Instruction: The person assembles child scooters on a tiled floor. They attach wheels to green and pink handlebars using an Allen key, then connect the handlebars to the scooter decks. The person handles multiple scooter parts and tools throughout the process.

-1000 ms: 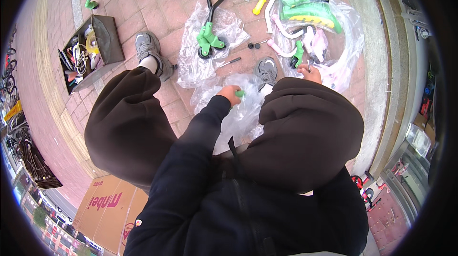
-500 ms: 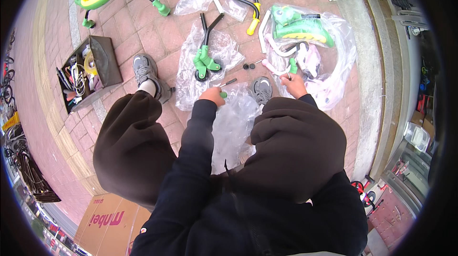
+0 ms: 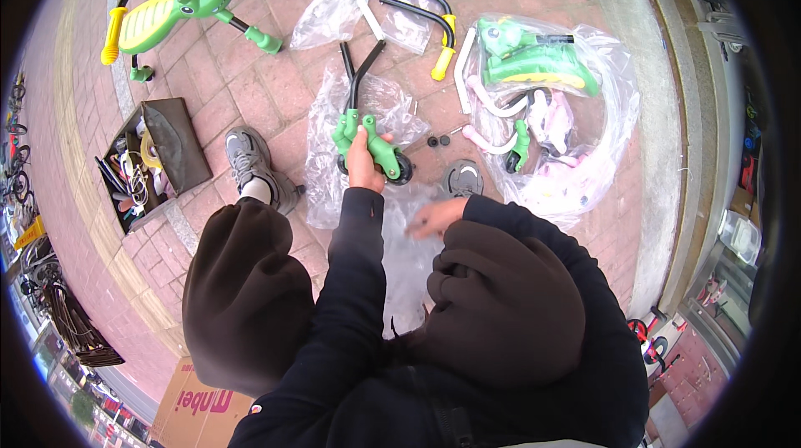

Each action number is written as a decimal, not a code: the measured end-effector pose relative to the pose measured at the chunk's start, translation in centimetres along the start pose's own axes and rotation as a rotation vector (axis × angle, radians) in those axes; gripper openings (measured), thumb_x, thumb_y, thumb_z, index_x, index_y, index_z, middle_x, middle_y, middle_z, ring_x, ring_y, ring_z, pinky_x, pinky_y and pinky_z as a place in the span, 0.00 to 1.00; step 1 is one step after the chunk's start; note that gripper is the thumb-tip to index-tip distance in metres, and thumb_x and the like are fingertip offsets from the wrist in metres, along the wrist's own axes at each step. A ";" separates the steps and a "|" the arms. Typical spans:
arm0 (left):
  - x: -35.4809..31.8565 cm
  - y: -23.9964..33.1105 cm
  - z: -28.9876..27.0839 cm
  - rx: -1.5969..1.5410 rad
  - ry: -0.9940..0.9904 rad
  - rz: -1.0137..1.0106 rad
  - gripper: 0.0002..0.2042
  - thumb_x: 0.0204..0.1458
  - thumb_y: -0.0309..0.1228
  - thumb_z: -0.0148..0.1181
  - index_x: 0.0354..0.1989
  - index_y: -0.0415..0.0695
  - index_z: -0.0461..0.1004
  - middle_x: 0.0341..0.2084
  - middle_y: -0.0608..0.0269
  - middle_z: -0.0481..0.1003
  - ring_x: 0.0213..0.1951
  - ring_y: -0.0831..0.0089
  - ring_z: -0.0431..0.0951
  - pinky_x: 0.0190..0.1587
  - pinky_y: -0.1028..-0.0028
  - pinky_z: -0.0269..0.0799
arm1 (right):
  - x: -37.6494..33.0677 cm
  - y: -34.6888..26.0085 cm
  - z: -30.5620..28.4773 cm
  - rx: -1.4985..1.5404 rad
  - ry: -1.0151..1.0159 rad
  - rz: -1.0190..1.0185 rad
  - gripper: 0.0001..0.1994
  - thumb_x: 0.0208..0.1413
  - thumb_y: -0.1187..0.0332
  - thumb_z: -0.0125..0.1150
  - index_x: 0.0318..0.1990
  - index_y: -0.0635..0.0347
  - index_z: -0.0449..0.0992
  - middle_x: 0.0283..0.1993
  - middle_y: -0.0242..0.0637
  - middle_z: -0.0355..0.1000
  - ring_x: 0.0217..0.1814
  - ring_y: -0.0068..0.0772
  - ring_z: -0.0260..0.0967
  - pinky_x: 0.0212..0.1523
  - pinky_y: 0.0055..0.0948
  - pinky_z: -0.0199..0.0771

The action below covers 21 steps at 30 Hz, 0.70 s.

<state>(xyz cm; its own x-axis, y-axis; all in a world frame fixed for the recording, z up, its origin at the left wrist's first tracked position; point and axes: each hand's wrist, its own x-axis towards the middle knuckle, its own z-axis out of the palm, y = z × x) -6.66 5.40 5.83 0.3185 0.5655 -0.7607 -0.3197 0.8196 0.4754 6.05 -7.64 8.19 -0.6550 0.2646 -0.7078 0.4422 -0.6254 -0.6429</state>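
Observation:
My left hand [image 3: 364, 171] is closed around a green plastic wheeled leg piece [image 3: 385, 153] with black wheels. Two black tubes [image 3: 354, 72] rise from it, spreading into a V over crumpled clear plastic. To the right and nearer me, my right hand [image 3: 438, 217] hovers over a clear plastic bag [image 3: 409, 269]. Its fingers point left and are smeared by motion, so I cannot tell what they hold. A separate green wheeled piece [image 3: 519, 146] lies beside pink and white tubes [image 3: 491, 141] on the right.
A green ride-on toy [image 3: 179, 10] stands at far left, above an open toolbox [image 3: 179, 148]. Bagged green body parts [image 3: 534, 60] lie at right, black handlebars with yellow grips [image 3: 446, 52] at the top. Small black caps [image 3: 438, 141] rest near my shoe [image 3: 461, 178]. A cardboard box [image 3: 196, 406] is at lower left.
My left hand has moved up onto the green wheeled leg piece. My right hand has let go of the other green piece at right and come back left toward my knees.

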 end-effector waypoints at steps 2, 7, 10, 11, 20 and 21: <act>0.9 -1.3 -0.9 0.123 0.066 0.041 0.15 0.59 0.41 0.42 0.47 0.44 0.63 0.30 0.53 0.74 0.28 0.66 0.73 0.33 0.67 0.71 | 0.5 0.6 -0.1 0.035 -0.090 -0.108 0.23 0.51 0.54 0.56 0.49 0.59 0.71 0.37 0.39 0.74 0.40 0.29 0.69 0.43 0.27 0.67; 1.9 -6.2 -0.8 0.378 0.064 0.036 0.20 0.55 0.36 0.50 0.50 0.34 0.61 0.32 0.60 0.70 0.32 0.75 0.70 0.37 0.74 0.66 | -0.7 3.4 -2.4 0.326 0.432 -0.092 0.17 0.52 0.60 0.55 0.46 0.62 0.73 0.29 0.33 0.72 0.22 0.20 0.65 0.22 0.21 0.64; 2.3 -7.7 -0.9 0.502 0.029 0.010 0.21 0.54 0.36 0.52 0.50 0.33 0.61 0.33 0.61 0.70 0.33 0.75 0.69 0.37 0.74 0.66 | -1.7 5.4 -3.0 0.702 0.822 -0.046 0.14 0.52 0.64 0.55 0.43 0.64 0.72 0.27 0.32 0.71 0.15 0.16 0.60 0.14 0.17 0.56; 2.5 -8.0 -0.9 0.513 0.045 0.008 0.20 0.54 0.37 0.52 0.49 0.35 0.63 0.32 0.62 0.69 0.31 0.77 0.69 0.33 0.75 0.67 | -2.2 6.2 -3.2 0.733 0.948 -0.023 0.13 0.52 0.66 0.54 0.42 0.64 0.72 0.27 0.33 0.71 0.15 0.16 0.59 0.13 0.17 0.55; 2.5 -6.6 -0.6 0.443 0.001 -0.150 0.17 0.58 0.42 0.46 0.46 0.41 0.64 0.29 0.63 0.73 0.29 0.76 0.72 0.33 0.73 0.69 | -2.8 10.0 -4.5 0.998 1.142 -0.026 0.08 0.53 0.71 0.53 0.39 0.64 0.70 0.27 0.34 0.69 0.13 0.17 0.56 0.10 0.18 0.53; 2.6 -6.5 -0.4 0.388 -0.009 -0.129 0.17 0.58 0.42 0.46 0.46 0.40 0.64 0.28 0.62 0.73 0.28 0.76 0.72 0.32 0.75 0.68 | -2.4 9.9 -4.4 0.999 1.134 -0.052 0.08 0.52 0.70 0.54 0.37 0.63 0.71 0.24 0.32 0.68 0.13 0.16 0.55 0.10 0.18 0.52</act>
<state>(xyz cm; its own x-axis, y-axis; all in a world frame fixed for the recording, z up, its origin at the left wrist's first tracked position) -4.08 1.51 0.58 0.3421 0.4551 -0.8221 0.0833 0.8568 0.5090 14.70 -11.23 2.24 0.3553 0.4195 -0.8353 -0.4572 -0.7015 -0.5467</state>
